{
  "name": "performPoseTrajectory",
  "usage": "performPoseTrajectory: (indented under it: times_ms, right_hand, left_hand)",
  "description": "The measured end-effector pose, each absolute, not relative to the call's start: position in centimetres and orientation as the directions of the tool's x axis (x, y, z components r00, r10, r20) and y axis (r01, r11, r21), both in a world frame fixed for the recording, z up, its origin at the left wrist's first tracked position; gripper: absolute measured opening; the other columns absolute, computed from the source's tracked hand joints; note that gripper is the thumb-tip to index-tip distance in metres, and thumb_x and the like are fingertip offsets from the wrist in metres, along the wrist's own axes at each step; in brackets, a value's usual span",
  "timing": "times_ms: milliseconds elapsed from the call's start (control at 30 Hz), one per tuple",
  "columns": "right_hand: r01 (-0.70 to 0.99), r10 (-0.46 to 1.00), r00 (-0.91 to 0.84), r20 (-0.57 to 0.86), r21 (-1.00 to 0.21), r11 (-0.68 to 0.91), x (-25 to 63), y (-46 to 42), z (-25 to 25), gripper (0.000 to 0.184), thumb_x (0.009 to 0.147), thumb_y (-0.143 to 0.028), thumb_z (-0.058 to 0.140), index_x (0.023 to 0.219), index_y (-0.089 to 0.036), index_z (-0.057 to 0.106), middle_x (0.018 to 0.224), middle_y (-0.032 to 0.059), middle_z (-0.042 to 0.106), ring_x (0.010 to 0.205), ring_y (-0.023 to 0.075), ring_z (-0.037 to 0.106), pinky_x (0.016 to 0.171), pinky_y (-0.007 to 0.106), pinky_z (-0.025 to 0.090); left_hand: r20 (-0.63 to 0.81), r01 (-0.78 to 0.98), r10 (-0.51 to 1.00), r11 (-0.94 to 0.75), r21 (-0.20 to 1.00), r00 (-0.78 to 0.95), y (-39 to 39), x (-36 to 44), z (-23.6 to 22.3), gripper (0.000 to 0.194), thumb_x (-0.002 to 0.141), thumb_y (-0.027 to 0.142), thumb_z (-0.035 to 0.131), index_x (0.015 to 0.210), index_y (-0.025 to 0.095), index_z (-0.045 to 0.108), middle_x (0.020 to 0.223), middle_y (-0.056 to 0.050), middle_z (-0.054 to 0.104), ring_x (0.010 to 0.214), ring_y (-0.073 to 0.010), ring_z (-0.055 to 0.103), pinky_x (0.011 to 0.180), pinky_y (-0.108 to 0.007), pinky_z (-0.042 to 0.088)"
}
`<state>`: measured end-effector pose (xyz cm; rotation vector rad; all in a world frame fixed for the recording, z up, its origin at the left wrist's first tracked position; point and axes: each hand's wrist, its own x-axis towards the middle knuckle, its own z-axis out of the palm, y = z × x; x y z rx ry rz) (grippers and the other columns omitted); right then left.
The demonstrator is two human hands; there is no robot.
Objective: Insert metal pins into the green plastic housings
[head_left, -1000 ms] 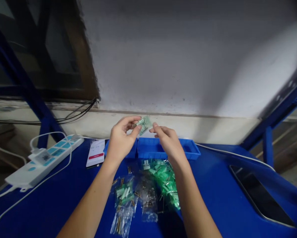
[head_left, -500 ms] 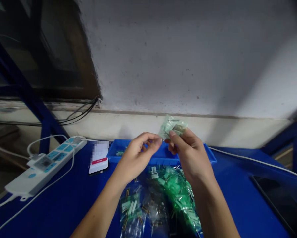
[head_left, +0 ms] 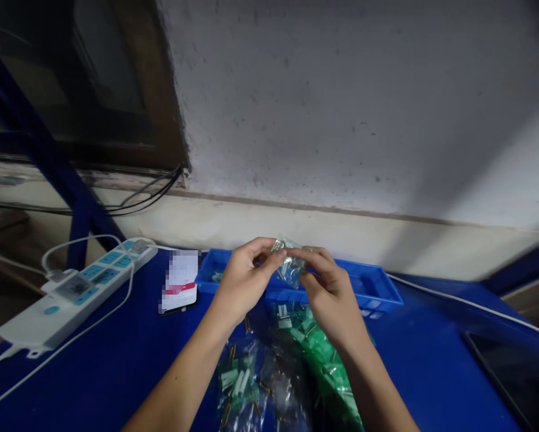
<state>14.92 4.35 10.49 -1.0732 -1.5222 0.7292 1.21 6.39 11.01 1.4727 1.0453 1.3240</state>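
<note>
Above the blue plastic tray (head_left: 377, 287) my two hands meet at a small clear greenish plastic bag (head_left: 291, 269) with small parts inside. My left hand (head_left: 250, 273) pinches the bag's left upper edge between thumb and fingers. My right hand (head_left: 326, 282) is closed on its right side, with the index finger reaching across toward the left thumb. Below my hands lie clear bags with white pieces and brass-coloured pins (head_left: 240, 381), and a larger green bag of packets (head_left: 326, 354). The exact parts inside the held bag are too small to tell.
At left on the blue table (head_left: 129, 372) lies a white power strip (head_left: 78, 300) with plugs and cords. A white-and-red card (head_left: 179, 288) lies beside the tray. A dark flat device (head_left: 508, 378) is at right. A white cable (head_left: 467, 306) runs along the wall.
The bag has come left and lower, turned in the fingers. My left hand now grips its edge, where before it was beside it. The view has shifted slightly.
</note>
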Motion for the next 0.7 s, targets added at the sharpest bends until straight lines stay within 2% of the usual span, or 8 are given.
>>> performPoseTrajectory:
  times_ms: [133,267,367,467,567,633,700]
  right_hand:
    - [0.133,0.958,0.052,0.282,-0.953,0.273,15.8,4.3,11.1,0.016,0.078,-0.03,0.057,0.083,-0.023,0.071,0.099,0.0049,0.056,0.094,0.0195,0.053,0.07,0.03,0.041]
    - [0.014,0.984,0.091,0.153,-0.988,0.153,16.6,4.3,11.5,0.032,0.083,-0.043,0.052,0.068,-0.018,0.066,0.073,0.0036,0.059,0.072,0.0152,0.052,0.062,0.029,0.037]
    - [-0.038,0.983,0.068,0.172,-0.984,0.175,16.5,4.3,11.5,0.024,0.079,-0.04,0.059,0.073,-0.017,0.064,0.061,-0.0009,0.054,0.058,0.0111,0.047,0.055,0.026,0.036]
    - [-0.054,0.948,0.152,0.281,-0.955,0.292,16.2,4.2,11.5,0.015,0.077,-0.034,0.063,0.082,-0.019,0.062,0.063,-0.0028,0.054,0.056,0.0096,0.046,0.053,0.024,0.036]
    - [0.093,0.884,0.223,0.411,-0.912,0.4,16.1,4.0,11.5,0.01,0.079,-0.029,0.06,0.084,-0.02,0.061,0.072,-0.0008,0.057,0.061,0.0106,0.049,0.053,0.024,0.039]
    - [0.254,0.845,0.159,0.51,-0.848,0.464,15.9,3.7,11.5,0.007,0.079,-0.023,0.058,0.084,-0.022,0.063,0.081,0.0011,0.058,0.067,0.0123,0.052,0.055,0.024,0.04]
    - [0.381,0.805,0.026,0.593,-0.75,0.541,15.6,3.5,11.5,0.015,0.079,-0.016,0.055,0.084,-0.024,0.066,0.088,0.0021,0.055,0.074,0.0133,0.054,0.058,0.025,0.043]
  left_hand:
    - [0.414,0.113,0.91,-0.413,0.904,0.009,6.1,1.3,11.0,0.011,0.08,0.023,0.062,0.09,0.021,0.063,0.084,-0.001,0.063,0.078,-0.0142,0.058,0.071,-0.028,0.045]
    - [0.632,0.257,0.768,-0.634,0.729,0.103,5.1,1.2,12.0,0.009,0.08,0.016,0.061,0.084,0.023,0.066,0.093,-0.002,0.059,0.093,-0.016,0.057,0.084,-0.031,0.045]
    - [0.685,0.381,0.712,-0.683,0.624,0.154,4.9,0.8,12.5,0.018,0.08,0.012,0.059,0.082,0.026,0.07,0.107,-0.003,0.054,0.107,-0.0187,0.051,0.095,-0.036,0.04]
    - [0.608,0.418,0.791,-0.575,0.703,0.067,5.3,0.1,12.3,0.015,0.082,0.019,0.057,0.085,0.026,0.07,0.115,-0.003,0.051,0.108,-0.0199,0.05,0.092,-0.036,0.041]
    - [0.346,0.287,0.938,-0.34,0.896,0.033,5.9,-0.6,11.8,0.022,0.086,0.036,0.052,0.094,0.023,0.068,0.105,-0.005,0.06,0.092,-0.0183,0.056,0.076,-0.031,0.045]
    - [0.134,0.18,0.981,-0.158,0.971,0.138,6.1,-0.8,11.7,0.039,0.088,0.048,0.042,0.091,0.019,0.067,0.091,-0.006,0.064,0.076,-0.0169,0.058,0.065,-0.029,0.044]
    - [0.054,0.11,0.975,-0.08,0.991,0.216,6.0,-0.9,11.9,0.045,0.088,0.053,0.039,0.085,0.017,0.066,0.079,-0.006,0.064,0.067,-0.0156,0.056,0.059,-0.028,0.042]
